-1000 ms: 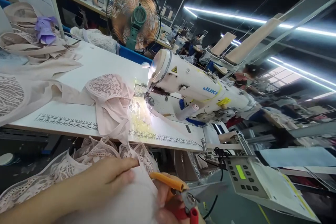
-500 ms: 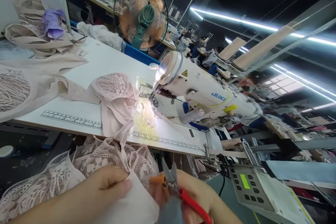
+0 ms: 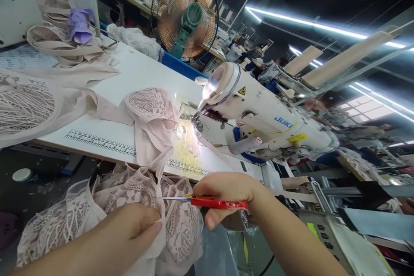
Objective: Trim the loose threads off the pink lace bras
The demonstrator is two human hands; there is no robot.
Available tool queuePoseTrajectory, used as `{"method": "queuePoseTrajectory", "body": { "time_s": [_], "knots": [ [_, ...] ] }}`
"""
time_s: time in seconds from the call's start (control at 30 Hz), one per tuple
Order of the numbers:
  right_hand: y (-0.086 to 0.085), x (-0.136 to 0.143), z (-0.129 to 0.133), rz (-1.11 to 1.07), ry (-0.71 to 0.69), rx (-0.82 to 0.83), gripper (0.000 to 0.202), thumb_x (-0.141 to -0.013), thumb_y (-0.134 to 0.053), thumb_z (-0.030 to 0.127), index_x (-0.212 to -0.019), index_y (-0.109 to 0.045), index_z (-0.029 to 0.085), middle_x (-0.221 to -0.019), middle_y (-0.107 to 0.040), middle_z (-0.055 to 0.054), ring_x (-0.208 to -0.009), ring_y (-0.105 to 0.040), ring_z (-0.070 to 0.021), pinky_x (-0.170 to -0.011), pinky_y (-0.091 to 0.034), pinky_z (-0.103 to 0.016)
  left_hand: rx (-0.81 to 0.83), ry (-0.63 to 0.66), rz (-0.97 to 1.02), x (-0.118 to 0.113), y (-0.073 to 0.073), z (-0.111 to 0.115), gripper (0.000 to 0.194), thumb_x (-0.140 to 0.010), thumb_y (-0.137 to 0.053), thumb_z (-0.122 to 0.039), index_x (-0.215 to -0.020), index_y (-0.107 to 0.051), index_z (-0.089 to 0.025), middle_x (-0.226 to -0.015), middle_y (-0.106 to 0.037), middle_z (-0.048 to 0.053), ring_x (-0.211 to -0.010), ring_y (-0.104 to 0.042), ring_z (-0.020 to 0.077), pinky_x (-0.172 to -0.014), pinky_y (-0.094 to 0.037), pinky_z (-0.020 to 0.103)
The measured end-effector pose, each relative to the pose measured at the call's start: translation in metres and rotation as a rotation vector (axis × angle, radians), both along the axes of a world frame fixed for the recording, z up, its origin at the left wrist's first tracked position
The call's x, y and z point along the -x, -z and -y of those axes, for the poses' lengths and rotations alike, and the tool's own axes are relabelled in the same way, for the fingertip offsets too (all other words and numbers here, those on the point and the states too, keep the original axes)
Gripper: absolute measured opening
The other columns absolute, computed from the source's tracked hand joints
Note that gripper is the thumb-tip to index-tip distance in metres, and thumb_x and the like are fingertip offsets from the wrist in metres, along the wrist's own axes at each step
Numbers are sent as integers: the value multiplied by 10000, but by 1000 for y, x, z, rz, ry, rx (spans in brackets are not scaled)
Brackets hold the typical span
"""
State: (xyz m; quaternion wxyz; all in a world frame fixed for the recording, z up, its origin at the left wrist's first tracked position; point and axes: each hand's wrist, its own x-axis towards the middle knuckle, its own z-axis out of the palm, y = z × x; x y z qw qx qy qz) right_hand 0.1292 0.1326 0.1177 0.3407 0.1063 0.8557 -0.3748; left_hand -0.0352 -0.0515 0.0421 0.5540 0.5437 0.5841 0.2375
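My left hand (image 3: pixel 136 224) pinches the edge of a pale pink lace bra (image 3: pixel 181 233) below the table's front edge. A narrow fabric strip (image 3: pixel 160 185) runs up from that hand toward the bra cup (image 3: pixel 150 105) lying on the table. My right hand (image 3: pixel 223 189) is wrapped round red-handled scissors (image 3: pixel 220 203). Their blades point left and meet the strip just above my left fingertips; whether they are closed on it I cannot tell. More lace cups (image 3: pixel 126 192) hang in a heap behind my left hand.
A white sewing machine (image 3: pixel 258 103) stands on the white table (image 3: pixel 100 99), its lamp lit. A large fan (image 3: pixel 186 17) is behind. Beige straps and a purple piece (image 3: pixel 80 26) lie at the back left. A control box (image 3: pixel 336 241) sits at lower right.
My right hand has moved up and turned, bringing the scissors from upright beside the bra to level, with the blades at the strip. My left hand keeps its pinch. The view has shifted slightly.
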Motion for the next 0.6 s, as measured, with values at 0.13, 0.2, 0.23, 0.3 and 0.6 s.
{"method": "queuePoseTrajectory", "body": {
  "time_s": [0.13,0.2,0.23,0.3,0.6],
  "knots": [
    [-5,10,4,16,-42,-76,550,-661,-683,659,-558,-382,210,-506,-385,66,-454,-332,-90,-434,-283,-231,37,-4,43,3,-3,2,336,-898,-338,-394,-618,-394,-217,-615,-396,-38,-630,-478,167,-604,-403,258],
    [-7,12,5,17,-34,-92,573,-613,-713,668,-546,-372,212,-497,-392,68,-451,-341,-92,-430,-286,-231,50,-13,45,4,-5,4,343,-891,-352,-398,-615,-438,-214,-616,-442,-31,-638,-507,171,-604,-419,253],
    [-8,13,6,23,-26,-93,577,-595,-726,666,-542,-372,213,-487,-399,68,-449,-350,-94,-427,-287,-231,46,-22,40,5,-6,4,345,-887,-363,-398,-618,-470,-211,-621,-476,-26,-641,-521,172,-604,-427,250],
    [-9,13,7,48,-3,-69,564,-590,-738,651,-541,-387,213,-460,-423,68,-444,-377,-98,-427,-296,-230,26,-37,18,5,-7,5,346,-881,-381,-395,-636,-538,-208,-641,-542,-17,-645,-544,170,-611,-443,244],
    [3,-10,13,-234,310,-42,579,-587,-733,654,-523,-387,194,-457,-335,79,-460,-304,-79,-431,-247,-219,-100,-16,-117,8,-21,6,389,-892,-368,-426,-601,-509,-210,-621,-575,-11,-602,-563,152,-578,-474,225]
  ]
}}
